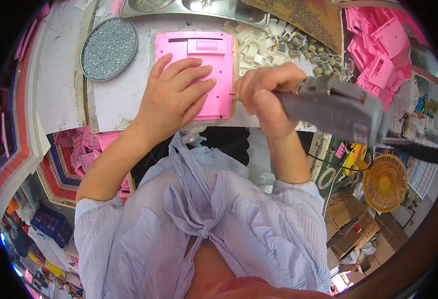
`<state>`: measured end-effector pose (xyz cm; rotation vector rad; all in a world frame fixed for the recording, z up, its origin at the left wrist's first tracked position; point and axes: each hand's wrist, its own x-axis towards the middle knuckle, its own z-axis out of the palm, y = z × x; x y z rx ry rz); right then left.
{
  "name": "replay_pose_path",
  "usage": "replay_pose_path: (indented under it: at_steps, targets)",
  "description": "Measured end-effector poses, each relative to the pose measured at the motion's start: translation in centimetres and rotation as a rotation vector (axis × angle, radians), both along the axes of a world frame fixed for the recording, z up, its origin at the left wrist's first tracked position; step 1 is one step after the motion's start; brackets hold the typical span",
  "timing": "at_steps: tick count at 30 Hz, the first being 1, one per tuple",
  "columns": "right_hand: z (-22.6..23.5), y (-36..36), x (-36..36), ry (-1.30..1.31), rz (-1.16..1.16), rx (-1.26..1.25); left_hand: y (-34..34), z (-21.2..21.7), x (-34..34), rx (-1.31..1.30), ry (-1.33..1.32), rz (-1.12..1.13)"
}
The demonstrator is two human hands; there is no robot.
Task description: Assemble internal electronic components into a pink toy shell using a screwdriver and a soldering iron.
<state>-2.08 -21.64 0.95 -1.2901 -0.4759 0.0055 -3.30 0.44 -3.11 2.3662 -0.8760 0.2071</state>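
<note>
Pink plastic panel [218,105] lies flat on the desk [114,102] in front of the person, under the spread fingers [195,74] of the left hand [165,97]. Those fingers are extended and slightly parted, resting on the panel's face rather than gripping it, and they cover much of its left and middle part. Its raised block [207,46] and dark slot lie beyond the fingertips, while a strip with small holes shows to their right. Just beside the panel's right edge, the right hand [272,97] has its fingers curled closed around the front end of a grey power screwdriver [331,109], whose thin bit points toward that edge; I cannot tell whether it touches. A round dish [82,62] of small metal screws [110,49] stands to the left, and white plastic parts [251,47] lie beyond the right hand
</note>
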Motion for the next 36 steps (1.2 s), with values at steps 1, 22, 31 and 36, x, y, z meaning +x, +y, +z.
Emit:
replay_pose_path:
  at_steps: [1,22,31,36]
  targets:
    - [0.1,-0.1,-0.5,0.010,-0.007,-0.025,-0.1,0.1,0.1,-0.001,0.000,-0.008]
    - [5.1,0.6,4.4,-0.143,0.081,0.238,30.6,-25.6,-38.5,-0.428,0.310,2.010]
    - [5.3,-0.3,6.4,-0.036,-0.078,0.070,28.4,-4.9,-15.8,-0.487,0.885,0.991]
    - [4.9,-0.4,7.7,0.043,-0.266,0.037,24.8,9.9,13.3,-0.745,0.637,0.366]
